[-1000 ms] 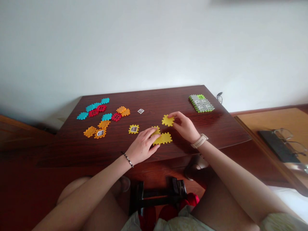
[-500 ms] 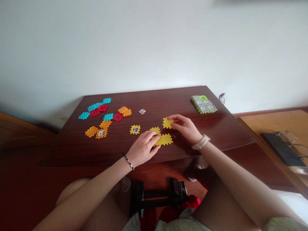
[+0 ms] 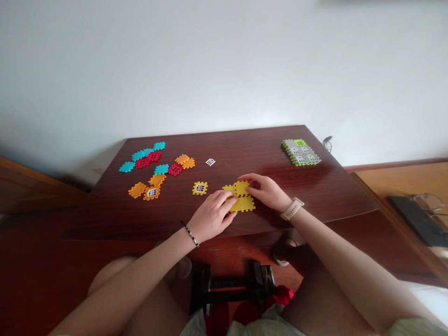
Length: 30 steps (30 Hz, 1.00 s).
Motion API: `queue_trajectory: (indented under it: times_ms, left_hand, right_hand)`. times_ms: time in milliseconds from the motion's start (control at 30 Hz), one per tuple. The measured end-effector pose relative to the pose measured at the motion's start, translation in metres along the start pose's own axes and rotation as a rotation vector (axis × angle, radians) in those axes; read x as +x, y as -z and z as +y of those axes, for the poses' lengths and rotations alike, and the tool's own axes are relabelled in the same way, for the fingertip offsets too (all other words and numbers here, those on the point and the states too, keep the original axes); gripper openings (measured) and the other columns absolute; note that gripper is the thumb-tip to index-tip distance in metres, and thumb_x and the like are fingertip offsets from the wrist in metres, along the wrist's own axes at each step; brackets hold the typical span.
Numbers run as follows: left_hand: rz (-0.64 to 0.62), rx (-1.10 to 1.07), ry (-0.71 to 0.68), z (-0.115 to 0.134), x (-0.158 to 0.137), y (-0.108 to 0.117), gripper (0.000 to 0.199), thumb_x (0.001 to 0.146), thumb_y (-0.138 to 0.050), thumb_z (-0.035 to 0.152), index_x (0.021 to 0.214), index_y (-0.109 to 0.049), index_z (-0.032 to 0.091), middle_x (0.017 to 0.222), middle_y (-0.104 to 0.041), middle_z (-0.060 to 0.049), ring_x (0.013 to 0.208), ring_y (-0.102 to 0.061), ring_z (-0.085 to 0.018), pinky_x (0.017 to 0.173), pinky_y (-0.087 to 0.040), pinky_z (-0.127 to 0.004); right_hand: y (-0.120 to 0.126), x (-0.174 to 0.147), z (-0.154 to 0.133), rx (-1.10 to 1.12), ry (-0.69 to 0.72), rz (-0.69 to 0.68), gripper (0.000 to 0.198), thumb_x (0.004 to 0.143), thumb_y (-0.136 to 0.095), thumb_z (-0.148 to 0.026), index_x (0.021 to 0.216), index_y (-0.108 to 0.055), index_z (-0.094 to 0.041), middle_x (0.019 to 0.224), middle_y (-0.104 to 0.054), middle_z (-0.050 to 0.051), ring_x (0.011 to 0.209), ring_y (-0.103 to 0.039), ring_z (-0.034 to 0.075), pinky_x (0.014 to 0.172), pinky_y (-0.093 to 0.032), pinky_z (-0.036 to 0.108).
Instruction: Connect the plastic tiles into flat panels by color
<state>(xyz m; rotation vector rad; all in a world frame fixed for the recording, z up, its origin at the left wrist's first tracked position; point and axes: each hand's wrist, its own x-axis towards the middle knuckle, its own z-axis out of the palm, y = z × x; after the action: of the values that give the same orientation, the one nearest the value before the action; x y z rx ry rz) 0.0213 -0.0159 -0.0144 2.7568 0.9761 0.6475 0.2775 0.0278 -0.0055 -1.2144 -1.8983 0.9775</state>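
Observation:
My left hand (image 3: 213,212) grips a joined group of yellow interlocking tiles (image 3: 247,203) at its near left side, its fingers covering part of one tile. Between the thumb and fingers of my right hand (image 3: 268,190) is another yellow tile (image 3: 241,187), held at the group's far right corner. Its edges meet or overlap the neighbouring tiles; whether the teeth are locked I cannot tell. A separate yellow tile with a white window insert (image 3: 199,188) lies to the left of my left hand.
On the left of the dark wooden table (image 3: 252,154) lie blue tiles (image 3: 127,166), red tiles (image 3: 175,169) and orange tiles (image 3: 136,189). A loose white window piece (image 3: 210,162) lies mid-table. At the far right sits a stack of grey and green tiles (image 3: 301,152).
My right hand has brought its yellow tile down and left, from just beyond the joined tiles to their open corner. My left hand keeps its grip on the group. The view has shifted slightly.

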Motion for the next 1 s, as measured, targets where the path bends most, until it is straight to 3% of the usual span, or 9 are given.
queue_trajectory:
  times_ms: [367, 600, 1000]
  left_hand:
    - [-0.004, 0.010, -0.005, -0.0001, 0.0002, 0.0000, 0.035, 0.104, -0.063, 0.024, 0.139, -0.061, 0.020, 0.133, -0.064, -0.013, 0.126, -0.062, -0.033, 0.111, -0.057, -0.055]
    - [-0.013, 0.011, -0.004, 0.0001, 0.0002, 0.0007, 0.037, 0.105, -0.062, 0.025, 0.141, -0.061, 0.020, 0.133, -0.065, -0.014, 0.126, -0.062, -0.032, 0.112, -0.057, -0.055]
    - [-0.029, 0.045, -0.012, -0.0010, 0.0004, -0.0006, 0.041, 0.105, -0.063, 0.026, 0.145, -0.061, 0.018, 0.136, -0.063, -0.015, 0.126, -0.060, -0.033, 0.111, -0.057, -0.055]
  right_hand:
    - [0.0021, -0.0005, -0.0001, -0.084, 0.018, -0.010, 0.043, 0.091, -0.063, -0.012, 0.131, -0.076, -0.022, 0.126, -0.081, 0.006, 0.099, -0.075, 0.020, 0.092, -0.059, 0.035]
    - [0.0053, -0.0001, 0.0015, -0.014, 0.002, -0.047, 0.041, 0.093, -0.064, -0.015, 0.131, -0.076, -0.023, 0.126, -0.081, 0.006, 0.105, -0.076, 0.022, 0.094, -0.061, 0.036]
    - [0.0020, -0.0013, 0.0017, -0.196, 0.086, -0.021, 0.040, 0.093, -0.063, -0.011, 0.129, -0.075, -0.022, 0.127, -0.079, 0.007, 0.108, -0.076, 0.023, 0.095, -0.062, 0.036]
